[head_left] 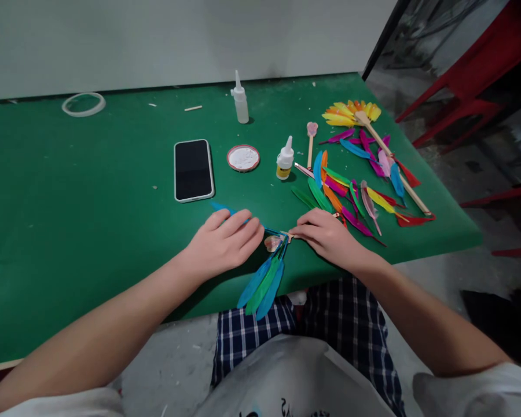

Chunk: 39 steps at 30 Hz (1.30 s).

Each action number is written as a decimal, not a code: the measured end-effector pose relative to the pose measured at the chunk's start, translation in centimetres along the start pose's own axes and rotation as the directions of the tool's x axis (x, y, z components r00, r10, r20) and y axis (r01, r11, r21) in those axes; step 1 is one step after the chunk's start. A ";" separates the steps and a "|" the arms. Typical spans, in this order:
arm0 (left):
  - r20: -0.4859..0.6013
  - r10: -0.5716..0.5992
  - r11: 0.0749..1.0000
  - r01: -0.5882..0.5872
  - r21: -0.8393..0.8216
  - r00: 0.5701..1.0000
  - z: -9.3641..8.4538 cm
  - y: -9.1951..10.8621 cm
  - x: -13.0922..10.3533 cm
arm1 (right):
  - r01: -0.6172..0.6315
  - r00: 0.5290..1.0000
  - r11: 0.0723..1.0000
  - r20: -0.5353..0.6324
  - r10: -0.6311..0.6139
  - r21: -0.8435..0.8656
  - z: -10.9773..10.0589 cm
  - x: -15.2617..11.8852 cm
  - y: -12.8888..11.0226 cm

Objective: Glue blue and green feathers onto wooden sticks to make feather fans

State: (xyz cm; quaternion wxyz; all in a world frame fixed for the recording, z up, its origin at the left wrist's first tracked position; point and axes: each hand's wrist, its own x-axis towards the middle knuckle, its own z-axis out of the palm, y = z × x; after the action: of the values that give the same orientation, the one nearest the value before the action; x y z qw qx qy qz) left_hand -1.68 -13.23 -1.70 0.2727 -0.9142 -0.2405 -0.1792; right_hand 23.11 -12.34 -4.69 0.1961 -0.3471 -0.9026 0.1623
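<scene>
Near the table's front edge lies a small wooden piece [272, 242] with blue and green feathers [263, 286] fanned toward me. My left hand [226, 240] is closed over a blue feather [221, 207], whose tip shows beyond the fingers and whose quill runs to the wooden piece. My right hand [326, 236] pinches the right end of the wooden piece. Loose coloured feathers [334, 197] lie just beyond my right hand. A white bottle with a yellow label [285, 162] stands upright behind them.
On the green table [125, 231] are a phone [194, 171], a round lid [243, 158], a clear bottle [241, 107], a tape ring [84, 105], a small stick piece [311, 139] and a yellow feather fan [345, 114] on a long stick. Red chairs [473, 81] stand right.
</scene>
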 end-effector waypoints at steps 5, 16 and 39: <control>-0.066 -0.278 0.953 0.267 -0.143 0.958 0.5 -0.5 -0.9 | -0.093 0.975 0.987 -0.188 0.117 0.131 -1.9 1.1 -0.6; 0.159 -0.781 0.404 0.683 -0.608 0.603 1.3 -0.5 -0.5 | -0.472 0.785 0.763 -0.184 0.592 0.442 -0.7 10.5 5.1; 0.121 -0.768 0.454 0.668 -0.589 0.629 2.2 -1.3 -0.6 | -0.175 0.761 0.777 -0.417 0.496 0.605 -1.5 9.6 1.8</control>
State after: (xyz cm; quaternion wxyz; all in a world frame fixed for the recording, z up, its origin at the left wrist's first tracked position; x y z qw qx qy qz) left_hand -2.45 -11.21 -3.23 -0.1046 -0.7431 -0.5138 -0.4157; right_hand 18.34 -4.20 -1.87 0.5037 -0.4730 -0.6426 0.3311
